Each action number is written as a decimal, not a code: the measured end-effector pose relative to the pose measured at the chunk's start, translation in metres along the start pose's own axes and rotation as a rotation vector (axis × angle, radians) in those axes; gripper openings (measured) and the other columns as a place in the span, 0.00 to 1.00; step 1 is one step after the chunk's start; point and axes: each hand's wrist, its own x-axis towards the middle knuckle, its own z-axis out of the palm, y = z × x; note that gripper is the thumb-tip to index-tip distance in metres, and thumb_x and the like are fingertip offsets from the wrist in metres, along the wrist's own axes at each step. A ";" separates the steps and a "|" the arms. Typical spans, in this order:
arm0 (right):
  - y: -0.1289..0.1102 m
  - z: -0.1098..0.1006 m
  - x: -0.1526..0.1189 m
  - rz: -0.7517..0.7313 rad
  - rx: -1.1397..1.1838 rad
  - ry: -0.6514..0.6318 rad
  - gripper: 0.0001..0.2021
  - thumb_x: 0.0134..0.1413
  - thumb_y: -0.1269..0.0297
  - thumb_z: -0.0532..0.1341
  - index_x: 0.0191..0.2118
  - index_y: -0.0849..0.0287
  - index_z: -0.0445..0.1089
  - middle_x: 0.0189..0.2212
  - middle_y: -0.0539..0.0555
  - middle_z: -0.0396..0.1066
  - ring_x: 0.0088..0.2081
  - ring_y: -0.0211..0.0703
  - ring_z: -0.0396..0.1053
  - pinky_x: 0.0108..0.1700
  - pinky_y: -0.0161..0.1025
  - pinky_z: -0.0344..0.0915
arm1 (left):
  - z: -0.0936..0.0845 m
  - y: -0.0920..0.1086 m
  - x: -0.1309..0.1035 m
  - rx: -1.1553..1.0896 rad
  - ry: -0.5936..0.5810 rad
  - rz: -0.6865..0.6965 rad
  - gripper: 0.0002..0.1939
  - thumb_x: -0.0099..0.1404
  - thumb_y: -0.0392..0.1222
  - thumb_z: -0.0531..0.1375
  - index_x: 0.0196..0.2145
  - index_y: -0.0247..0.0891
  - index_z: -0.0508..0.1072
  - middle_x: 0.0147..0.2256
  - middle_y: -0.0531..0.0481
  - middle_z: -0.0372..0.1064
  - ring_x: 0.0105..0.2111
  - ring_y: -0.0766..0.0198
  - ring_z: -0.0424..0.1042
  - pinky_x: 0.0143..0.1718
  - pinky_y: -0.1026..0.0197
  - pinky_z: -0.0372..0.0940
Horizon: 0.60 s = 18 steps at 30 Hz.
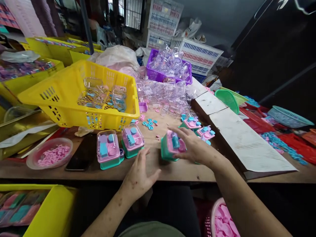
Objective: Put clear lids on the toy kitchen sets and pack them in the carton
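My right hand [197, 148] grips a small teal and pink plastic toy box [170, 149] that carries blue and pink pieces on top. Just in front of the table edge, my left hand [140, 177] has its fingers apart and nothing in them. Beyond its fingertips stands a toy box under a clear lid [133, 140], and left of that is a second lidded box [108, 149]. To the right of the gripped box, partly behind my right hand, are more toy sets without visible lids [191, 122].
A yellow basket [81, 113] with clear cases stands at the back left. Clear covers [170, 95] are heaped before a purple basket [154, 75]. Small blue rings [149, 123] lie mid-table. A bowl of pink parts [31, 161] and a dark phone [77, 164] sit left; a white-topped ledge [237, 138] runs along the right.
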 end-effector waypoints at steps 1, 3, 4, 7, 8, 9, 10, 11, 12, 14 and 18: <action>-0.006 0.003 -0.004 -0.063 0.054 -0.043 0.57 0.58 0.52 0.82 0.85 0.38 0.52 0.76 0.63 0.63 0.77 0.72 0.62 0.75 0.67 0.68 | 0.006 0.001 0.007 -0.032 -0.018 0.005 0.53 0.68 0.44 0.75 0.80 0.45 0.50 0.77 0.33 0.60 0.78 0.37 0.64 0.77 0.31 0.67; -0.014 0.007 -0.009 -0.164 0.149 -0.163 0.60 0.57 0.47 0.83 0.86 0.40 0.51 0.78 0.64 0.61 0.79 0.70 0.60 0.77 0.65 0.66 | 0.017 0.000 0.020 -0.094 -0.092 0.021 0.66 0.60 0.46 0.81 0.81 0.45 0.44 0.80 0.30 0.53 0.81 0.31 0.56 0.79 0.26 0.61; -0.014 0.007 -0.007 -0.200 0.187 -0.214 0.61 0.56 0.45 0.83 0.86 0.41 0.50 0.78 0.64 0.60 0.79 0.70 0.60 0.77 0.63 0.67 | 0.021 -0.001 0.026 -0.125 -0.145 0.028 0.68 0.57 0.47 0.83 0.81 0.45 0.45 0.79 0.29 0.53 0.81 0.29 0.55 0.79 0.25 0.61; -0.002 -0.003 0.022 -0.251 0.247 -0.201 0.51 0.65 0.43 0.78 0.84 0.43 0.56 0.77 0.64 0.63 0.75 0.67 0.67 0.75 0.63 0.69 | 0.026 -0.004 0.035 -0.179 -0.264 0.025 0.70 0.56 0.46 0.84 0.82 0.48 0.45 0.77 0.30 0.57 0.79 0.31 0.59 0.79 0.25 0.61; 0.004 -0.007 0.043 -0.256 0.240 -0.131 0.42 0.70 0.46 0.74 0.82 0.44 0.61 0.75 0.63 0.66 0.72 0.64 0.71 0.74 0.63 0.71 | 0.027 -0.005 0.035 -0.176 -0.277 0.020 0.72 0.57 0.45 0.84 0.83 0.49 0.43 0.78 0.30 0.56 0.80 0.31 0.59 0.79 0.25 0.61; 0.011 -0.010 0.069 -0.261 0.219 -0.053 0.33 0.75 0.51 0.69 0.79 0.45 0.66 0.72 0.61 0.69 0.68 0.61 0.75 0.73 0.62 0.73 | 0.027 -0.006 0.035 -0.168 -0.277 0.017 0.73 0.57 0.44 0.84 0.83 0.50 0.40 0.78 0.30 0.54 0.80 0.31 0.59 0.79 0.24 0.61; 0.015 -0.010 0.099 -0.268 0.178 0.028 0.26 0.76 0.58 0.65 0.75 0.46 0.71 0.69 0.60 0.72 0.65 0.58 0.77 0.72 0.61 0.74 | 0.026 -0.006 0.034 -0.161 -0.273 0.014 0.75 0.56 0.43 0.84 0.84 0.52 0.38 0.79 0.29 0.53 0.80 0.31 0.59 0.79 0.24 0.60; 0.018 -0.009 0.133 -0.288 0.135 0.068 0.25 0.74 0.65 0.63 0.73 0.47 0.73 0.68 0.59 0.73 0.64 0.55 0.78 0.72 0.60 0.74 | 0.026 -0.006 0.033 -0.155 -0.273 0.012 0.76 0.56 0.43 0.85 0.84 0.52 0.37 0.79 0.30 0.53 0.79 0.31 0.60 0.79 0.24 0.60; 0.018 -0.005 0.168 -0.306 0.089 0.054 0.28 0.70 0.73 0.61 0.72 0.49 0.73 0.70 0.58 0.73 0.65 0.54 0.77 0.73 0.57 0.74 | 0.026 -0.007 0.032 -0.150 -0.277 0.010 0.77 0.56 0.44 0.85 0.84 0.53 0.37 0.79 0.30 0.54 0.79 0.30 0.61 0.79 0.23 0.61; 0.012 0.008 0.235 -0.350 -0.032 -0.007 0.38 0.59 0.82 0.61 0.74 0.55 0.71 0.75 0.60 0.69 0.72 0.54 0.72 0.75 0.55 0.71 | 0.026 -0.008 0.031 -0.143 -0.284 0.000 0.77 0.55 0.46 0.86 0.84 0.53 0.37 0.78 0.31 0.56 0.77 0.30 0.63 0.78 0.23 0.62; -0.012 0.036 0.322 -0.441 -0.149 -0.082 0.45 0.42 0.87 0.68 0.69 0.54 0.75 0.74 0.53 0.73 0.73 0.53 0.72 0.77 0.51 0.69 | 0.027 -0.010 0.028 -0.143 -0.285 -0.020 0.78 0.53 0.47 0.86 0.84 0.54 0.39 0.77 0.32 0.58 0.77 0.29 0.64 0.77 0.23 0.65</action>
